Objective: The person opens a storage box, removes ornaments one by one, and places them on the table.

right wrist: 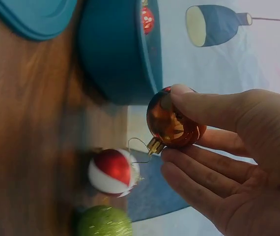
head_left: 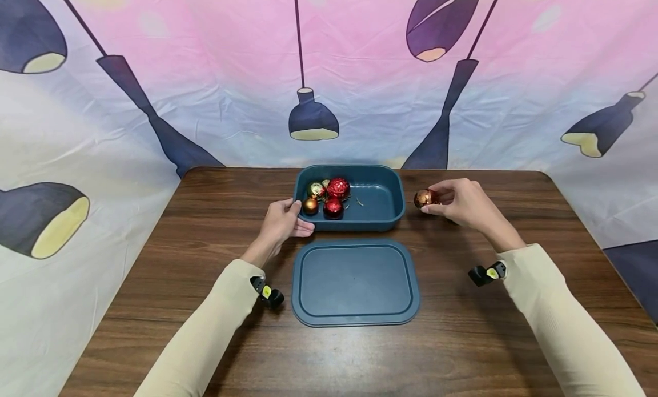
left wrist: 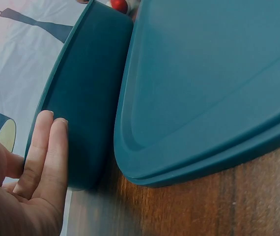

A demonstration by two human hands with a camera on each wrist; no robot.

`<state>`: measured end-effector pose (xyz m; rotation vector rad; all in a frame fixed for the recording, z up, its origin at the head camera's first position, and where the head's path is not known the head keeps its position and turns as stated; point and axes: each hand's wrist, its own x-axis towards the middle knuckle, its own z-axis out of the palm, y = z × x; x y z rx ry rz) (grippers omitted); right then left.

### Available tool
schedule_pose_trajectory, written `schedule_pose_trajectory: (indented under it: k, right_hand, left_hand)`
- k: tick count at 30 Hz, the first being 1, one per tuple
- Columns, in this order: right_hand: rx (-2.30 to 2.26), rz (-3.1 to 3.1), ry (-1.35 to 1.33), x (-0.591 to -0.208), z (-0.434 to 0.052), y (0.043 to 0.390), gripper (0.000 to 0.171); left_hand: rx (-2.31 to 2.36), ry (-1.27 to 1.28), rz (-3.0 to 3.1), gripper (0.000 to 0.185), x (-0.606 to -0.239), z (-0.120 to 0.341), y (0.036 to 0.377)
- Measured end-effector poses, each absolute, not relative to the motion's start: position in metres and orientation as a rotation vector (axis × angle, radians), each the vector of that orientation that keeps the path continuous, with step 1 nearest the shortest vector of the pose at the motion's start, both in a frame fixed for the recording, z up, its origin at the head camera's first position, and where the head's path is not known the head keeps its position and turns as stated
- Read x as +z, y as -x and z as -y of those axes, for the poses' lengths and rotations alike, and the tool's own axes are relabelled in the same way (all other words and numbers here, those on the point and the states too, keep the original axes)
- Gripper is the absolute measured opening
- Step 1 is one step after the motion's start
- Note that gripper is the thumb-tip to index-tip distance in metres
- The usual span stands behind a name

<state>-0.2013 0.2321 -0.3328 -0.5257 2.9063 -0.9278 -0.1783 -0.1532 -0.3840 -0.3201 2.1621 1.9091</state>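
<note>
- Copper-orange bauble [head_left: 424,198]: shiny, round, gold cap with a thin wire loop; right of centre in the head view, just right of the box.
- Teal box [head_left: 380,217]: rectangular, open, upright at frame centre, several baubles in its left end.

L hand [left wrist: 17,191] at bottom-left corner, 2 straight fingers [left wrist: 51,157] flat against outer wall of teal box [left wrist: 86,98]. Teal lid [left wrist: 204,83] lies flat on wood table [left wrist: 218,201], just beside box, fills upper right. Bit of red ball [left wrist: 120,5] shows over box rim at top edge. Printed cloth [left wrist: 17,54] behind, left.
</note>
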Motion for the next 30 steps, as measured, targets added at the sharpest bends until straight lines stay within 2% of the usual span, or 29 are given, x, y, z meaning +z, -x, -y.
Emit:
schedule_pose_trajectory:
  k: [15, 30]
  right_hand:
    - [-0.877, -2.874, 0.477, -0.372, -0.242, 0.194, 0.045]
    - [-0.900, -2.857, 0.486, -0.380, -0.243, 0.190, 0.050]
  left_hand:
    - [1.950, 0.303, -2.152, 0.051, -0.388, 0.152, 0.181]
    - [1.948, 0.311, -2.144, 0.051, -0.388, 0.152, 0.181]
